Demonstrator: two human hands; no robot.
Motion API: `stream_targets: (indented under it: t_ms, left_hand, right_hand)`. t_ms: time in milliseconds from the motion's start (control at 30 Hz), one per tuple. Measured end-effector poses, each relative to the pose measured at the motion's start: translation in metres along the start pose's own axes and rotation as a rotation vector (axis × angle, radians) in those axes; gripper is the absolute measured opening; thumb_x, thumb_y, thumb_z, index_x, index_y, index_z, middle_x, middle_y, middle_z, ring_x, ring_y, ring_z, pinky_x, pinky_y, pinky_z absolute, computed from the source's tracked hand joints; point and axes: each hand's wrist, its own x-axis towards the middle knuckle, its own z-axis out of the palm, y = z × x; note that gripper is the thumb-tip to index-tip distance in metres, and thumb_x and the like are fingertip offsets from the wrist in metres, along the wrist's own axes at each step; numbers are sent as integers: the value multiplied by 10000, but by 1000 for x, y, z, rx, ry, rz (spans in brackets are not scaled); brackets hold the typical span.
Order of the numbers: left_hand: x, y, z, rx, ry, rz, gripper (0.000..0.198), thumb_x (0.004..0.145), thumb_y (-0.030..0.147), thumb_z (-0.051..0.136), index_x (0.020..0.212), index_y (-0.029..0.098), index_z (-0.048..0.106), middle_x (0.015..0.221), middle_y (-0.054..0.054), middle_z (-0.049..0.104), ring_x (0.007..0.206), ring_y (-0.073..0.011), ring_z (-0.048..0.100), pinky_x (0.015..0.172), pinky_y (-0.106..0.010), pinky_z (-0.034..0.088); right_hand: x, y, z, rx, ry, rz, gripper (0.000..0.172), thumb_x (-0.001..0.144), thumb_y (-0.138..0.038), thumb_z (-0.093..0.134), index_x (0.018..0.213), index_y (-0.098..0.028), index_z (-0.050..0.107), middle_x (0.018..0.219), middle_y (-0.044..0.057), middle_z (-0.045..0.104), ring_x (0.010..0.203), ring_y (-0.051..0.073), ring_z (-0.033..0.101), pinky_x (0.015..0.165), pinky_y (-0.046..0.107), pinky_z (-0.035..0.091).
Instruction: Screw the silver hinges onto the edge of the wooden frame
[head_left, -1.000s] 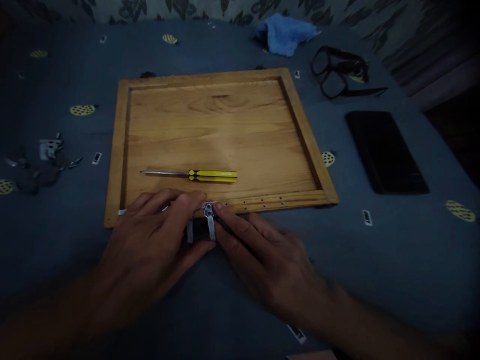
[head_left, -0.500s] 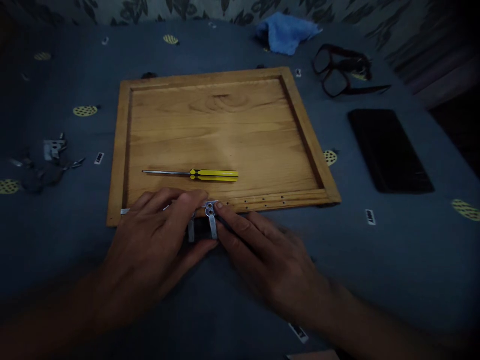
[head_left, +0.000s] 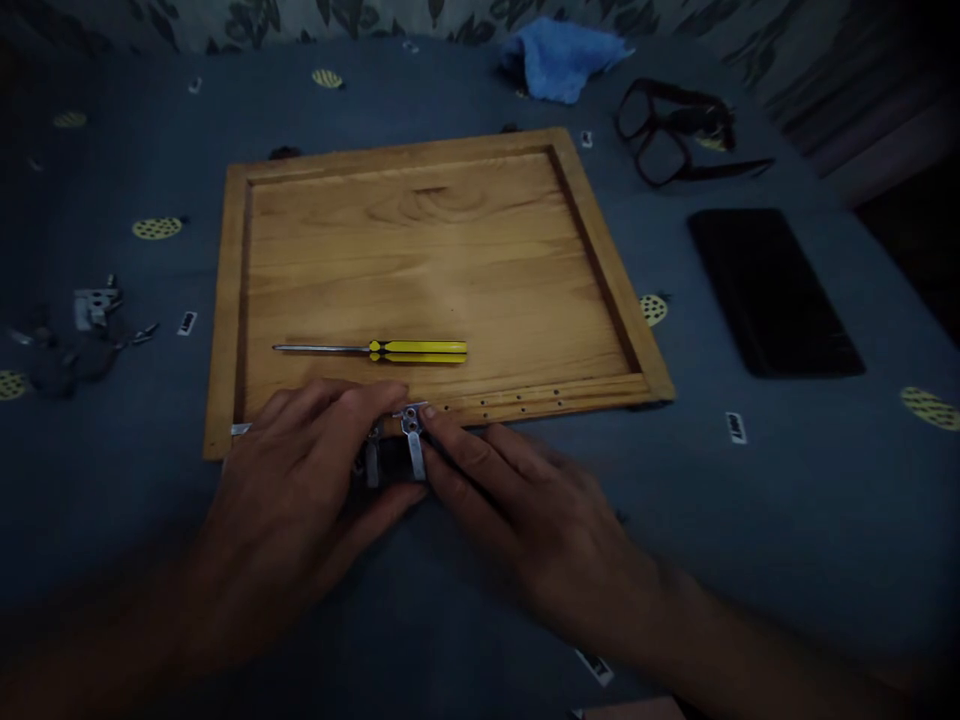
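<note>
At the near rim of the flat honey-coloured wooden panel (head_left: 450, 250): a small silver metal hinge bracket (head_left: 411, 440), its top on the rim by a row of small holes, two narrow legs hanging off the panel's near edge onto the blue cloth-covered surface (head_left: 787, 520). Over the bracket's left part, the left hand (head_left: 300, 490), fingers curved across the rim, thumb just below the legs; pinching or only resting, cannot tell. Against the bracket's right side, the right hand (head_left: 525, 510), loose and spread flat, fingertips touching the metal. On the panel, just beyond both hands, a slim yellow-handled screwdriver (head_left: 375, 348) lying crosswise. Left of the panel, loose small metal parts (head_left: 94, 310). Right of the panel, a black rectangular phone (head_left: 772, 290). Beyond the far right corner, dark-framed glasses (head_left: 667, 135) and a crumpled blue cloth (head_left: 559, 60).
</note>
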Motion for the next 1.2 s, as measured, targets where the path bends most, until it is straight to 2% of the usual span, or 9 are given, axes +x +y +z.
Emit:
stream_targets:
  t_ms: [300,733,967,1200]
  left_hand:
    - [-1,-2,3,2,12,-25,286,1051,477,508,1272,299,547,1191,-46,747,1106,-279,700,871,-475,566]
    - [-1,-4,3,4,33,-45,322,986,463,607,1259,295,571,1185,-20,749,1088,-262,709,824,-437,578]
    - [0,-2,1,-32,-18,-88,313,976,416,620,1260,305,550,1194,-25,743,1103,-282,706,857,-466,588]
    - [0,-2,1,-36,-18,-115,340,932,371,652,1254,327,552,1178,-16,749,1094,-280,710,869,-463,589]
  right_hand:
    - [0,0,-1,39,-30,-3,359,1027,-86,446,1284,-59,696,1310,169,748,953,212,690,797,322,628]
    - [2,-1,-3,22,-39,3,365,1025,-77,439,1270,-82,709,1322,140,751,933,194,683,789,302,620]
    - [1,-1,-4,21,-41,3,401,1017,-66,404,1279,-74,708,1318,138,754,929,207,678,741,314,615]
    - [1,-1,-3,44,-57,5,343,1012,-101,480,1271,-82,704,1360,145,731,927,208,682,756,330,624]
